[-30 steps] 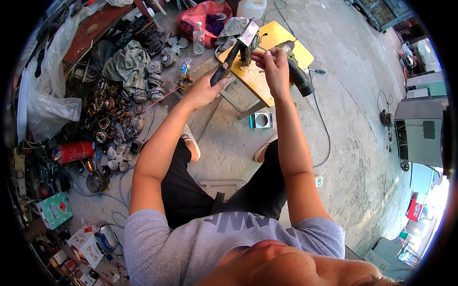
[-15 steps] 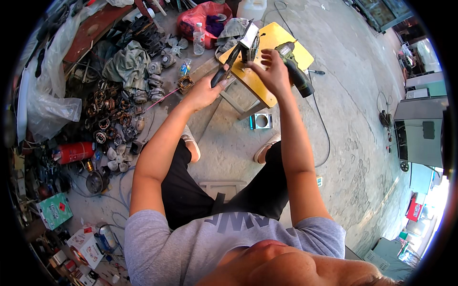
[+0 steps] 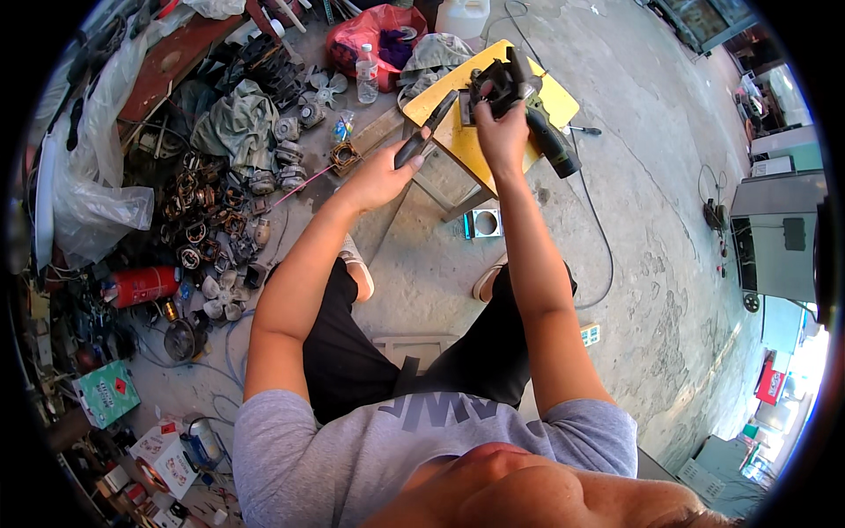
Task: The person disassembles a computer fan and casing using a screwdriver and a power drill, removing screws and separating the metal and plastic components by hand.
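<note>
My left hand [image 3: 380,178] is closed round a long, dark tool [image 3: 434,121] that looks like pliers. Its tip points up and away, over the stool's left side. In my right hand [image 3: 503,139] is a black, bladed piece [image 3: 498,83] that looks like a fan part, raised above the yellow stool [image 3: 451,145]. A green and black cordless drill [image 3: 553,148] lies right of that hand, its black end past the stool's edge. Just left of the right hand, a small grey metal piece shows on the stool, partly hidden.
A square frame with a round hole [image 3: 483,223] lies on the floor near my right foot. Motors, fan blades [image 3: 224,295] and wire coils crowd the left. A water bottle [image 3: 367,74] and red bag [image 3: 363,37] stand beyond. A cable [image 3: 606,238] curves along the right.
My right hand has gone from open fingers to gripping the black fan part, now turned and farther right. The tool in my left hand has come apart from it.
</note>
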A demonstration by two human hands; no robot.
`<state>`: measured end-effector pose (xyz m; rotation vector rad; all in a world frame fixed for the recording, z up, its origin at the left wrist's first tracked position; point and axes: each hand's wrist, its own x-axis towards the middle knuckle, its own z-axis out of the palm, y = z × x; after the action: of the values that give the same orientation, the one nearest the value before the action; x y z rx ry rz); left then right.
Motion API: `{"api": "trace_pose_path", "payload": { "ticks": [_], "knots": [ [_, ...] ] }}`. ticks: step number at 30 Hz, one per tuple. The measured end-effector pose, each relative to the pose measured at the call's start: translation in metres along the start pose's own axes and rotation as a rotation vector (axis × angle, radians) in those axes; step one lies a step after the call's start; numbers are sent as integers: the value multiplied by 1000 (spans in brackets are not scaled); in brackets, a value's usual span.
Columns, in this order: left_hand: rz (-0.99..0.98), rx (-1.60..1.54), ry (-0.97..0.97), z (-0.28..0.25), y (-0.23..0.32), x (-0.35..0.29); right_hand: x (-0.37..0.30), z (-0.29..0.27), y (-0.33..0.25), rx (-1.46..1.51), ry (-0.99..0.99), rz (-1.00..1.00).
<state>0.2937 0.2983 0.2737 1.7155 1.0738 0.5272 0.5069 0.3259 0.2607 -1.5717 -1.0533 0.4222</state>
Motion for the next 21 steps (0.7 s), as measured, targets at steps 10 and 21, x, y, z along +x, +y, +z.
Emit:
{"api": "trace_pose_path", "payload": {
  "ticks": [10, 21],
  "knots": [
    [-472, -773, -380, 27, 1, 30, 30, -48, 5, 281, 115, -15],
    [-385, -1028, -573, 24, 9, 26, 26, -58, 22, 207, -52, -87]
  ]
}}
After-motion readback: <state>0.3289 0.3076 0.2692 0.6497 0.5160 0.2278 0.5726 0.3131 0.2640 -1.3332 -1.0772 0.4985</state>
